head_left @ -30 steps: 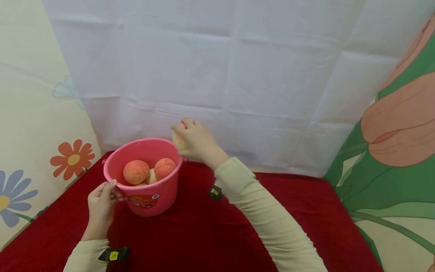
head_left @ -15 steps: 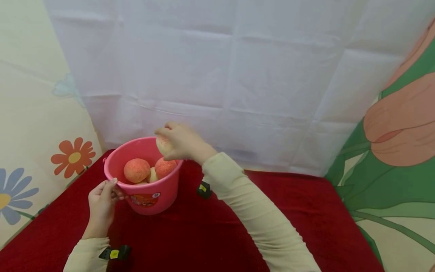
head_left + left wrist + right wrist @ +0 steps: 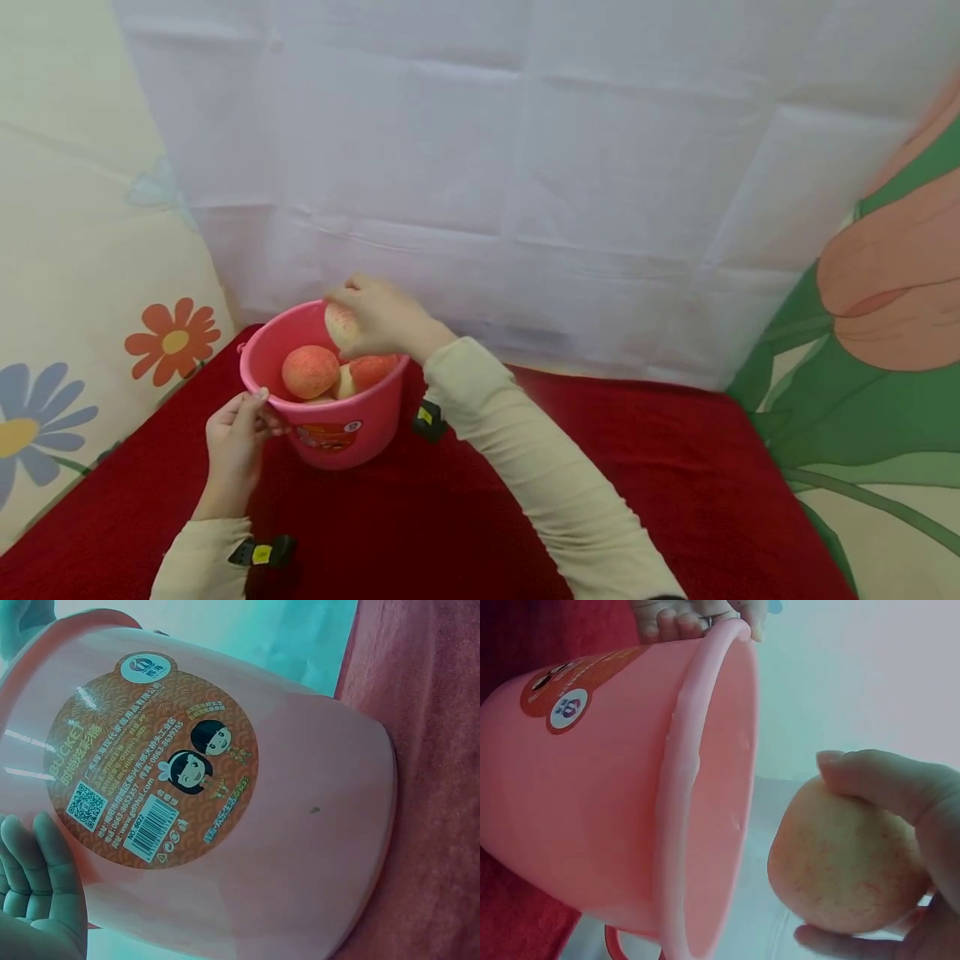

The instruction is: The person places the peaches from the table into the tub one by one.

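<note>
A pink bucket [image 3: 351, 437] stands upright on the red cloth, with a round orange label on its front. Inside it lie several peaches, among them a reddish peach [image 3: 311, 372] and another red one [image 3: 372, 371] partly covered by the right hand. My left hand [image 3: 236, 450] pinches the bucket's near-left rim between thumb and fingers. Over the bucket's opening, my right hand [image 3: 386, 321] grips a pale peach [image 3: 847, 859] with a pink blush. The right wrist view shows this peach above the rim, apart from it, between thumb and fingers.
Red cloth [image 3: 615, 492] covers the table. A white sheet [image 3: 450, 150] hangs behind it. Flower-printed panels stand at left [image 3: 67, 208] and right [image 3: 885, 333]. Part of the bucket's handle [image 3: 619, 945] shows in the right wrist view.
My right hand has moved left with the peach, from beside the bucket's right rim to above its opening. The left hand keeps its hold on the rim.
</note>
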A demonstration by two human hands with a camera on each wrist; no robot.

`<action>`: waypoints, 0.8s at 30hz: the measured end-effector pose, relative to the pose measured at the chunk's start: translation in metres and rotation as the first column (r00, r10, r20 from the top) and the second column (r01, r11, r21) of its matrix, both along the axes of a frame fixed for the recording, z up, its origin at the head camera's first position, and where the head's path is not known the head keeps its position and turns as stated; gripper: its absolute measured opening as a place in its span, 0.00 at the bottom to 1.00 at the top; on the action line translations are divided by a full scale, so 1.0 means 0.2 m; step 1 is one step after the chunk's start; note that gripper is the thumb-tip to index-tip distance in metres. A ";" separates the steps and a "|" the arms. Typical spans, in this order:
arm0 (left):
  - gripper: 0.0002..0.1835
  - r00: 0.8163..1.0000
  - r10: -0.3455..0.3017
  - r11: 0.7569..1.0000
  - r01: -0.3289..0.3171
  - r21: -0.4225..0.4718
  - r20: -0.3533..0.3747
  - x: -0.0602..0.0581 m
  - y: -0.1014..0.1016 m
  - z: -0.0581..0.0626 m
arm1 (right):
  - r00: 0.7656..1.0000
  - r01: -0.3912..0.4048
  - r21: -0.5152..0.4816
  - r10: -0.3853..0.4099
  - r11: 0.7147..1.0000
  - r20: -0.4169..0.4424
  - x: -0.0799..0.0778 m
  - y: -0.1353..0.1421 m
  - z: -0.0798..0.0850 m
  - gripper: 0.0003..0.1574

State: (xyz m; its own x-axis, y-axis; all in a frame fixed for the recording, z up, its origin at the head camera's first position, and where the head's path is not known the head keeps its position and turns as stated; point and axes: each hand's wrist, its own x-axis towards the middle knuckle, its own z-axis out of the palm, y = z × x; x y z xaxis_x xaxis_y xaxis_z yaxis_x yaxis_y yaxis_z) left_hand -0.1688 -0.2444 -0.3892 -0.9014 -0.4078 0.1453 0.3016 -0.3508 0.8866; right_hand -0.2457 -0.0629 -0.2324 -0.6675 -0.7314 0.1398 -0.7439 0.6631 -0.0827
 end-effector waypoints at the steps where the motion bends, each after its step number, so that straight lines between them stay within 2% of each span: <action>1: 0.18 1.000 0.001 1.000 -0.001 0.002 0.000 0.00 0.00 0.00 | 1.000 -0.007 -0.005 0.007 1.000 0.006 0.00 0.00 0.00 0.47; 7: 0.18 1.000 0.015 1.000 -0.015 -0.003 -0.007 0.01 0.00 -0.01 | 0.998 -0.052 0.026 0.051 0.998 0.028 0.01 -0.01 -0.02 0.46; 17: 0.18 0.999 0.008 1.000 -0.008 -0.007 0.036 -0.01 0.02 0.01 | 1.000 -0.021 0.041 0.022 0.999 -0.015 0.02 0.10 -0.07 0.35; 21: 0.18 0.995 0.065 0.997 -0.063 -0.036 0.070 0.00 0.03 0.02 | 0.998 -0.023 -0.001 0.023 1.000 -0.056 0.04 0.17 -0.09 0.28; 24: 0.18 0.989 0.135 0.989 -0.131 -0.073 0.054 0.03 0.03 0.04 | 0.995 -0.038 -0.041 0.035 0.998 -0.091 0.06 0.24 -0.11 0.20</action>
State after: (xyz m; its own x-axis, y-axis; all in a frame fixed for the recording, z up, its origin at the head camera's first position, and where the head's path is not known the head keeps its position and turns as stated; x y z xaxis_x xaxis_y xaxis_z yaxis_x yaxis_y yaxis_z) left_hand -0.1628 -0.2374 -0.3810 -0.8475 -0.5157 0.1255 0.2880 -0.2483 0.9249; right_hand -0.2346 -0.0149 -0.2545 -0.6238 -0.7470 0.2300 -0.7733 0.6327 -0.0424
